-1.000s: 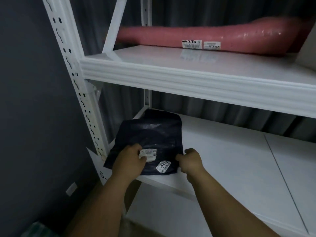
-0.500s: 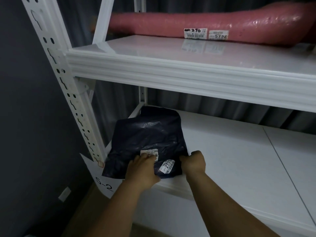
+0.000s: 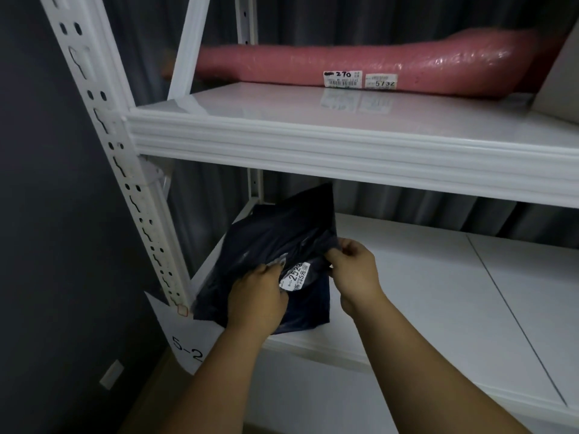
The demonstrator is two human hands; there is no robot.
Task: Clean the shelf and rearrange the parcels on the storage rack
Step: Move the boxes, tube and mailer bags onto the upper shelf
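Note:
A dark navy plastic parcel (image 3: pixel 272 242) with white labels stands tilted up at the left end of the lower shelf (image 3: pixel 423 292) of the white rack. My left hand (image 3: pixel 255 300) grips its lower front part, next to a label. My right hand (image 3: pixel 354 270) pinches its right edge, higher up. The parcel's far corner rises close to the underside of the upper shelf (image 3: pixel 344 145). A long pink wrapped parcel (image 3: pixel 376 62) with two labels lies along the back of the upper shelf.
The rack's perforated white upright (image 3: pixel 125 170) stands just left of the parcel, with a paper tag marked 5-2 (image 3: pixel 188 349) below it. A dark wall fills the left. A pale box corner (image 3: pixel 560 89) shows at the upper right.
The dark parcel lay flat on the lower shelf; now both hands have lifted its rear end so it tilts upward. My right hand moved up along its right edge.

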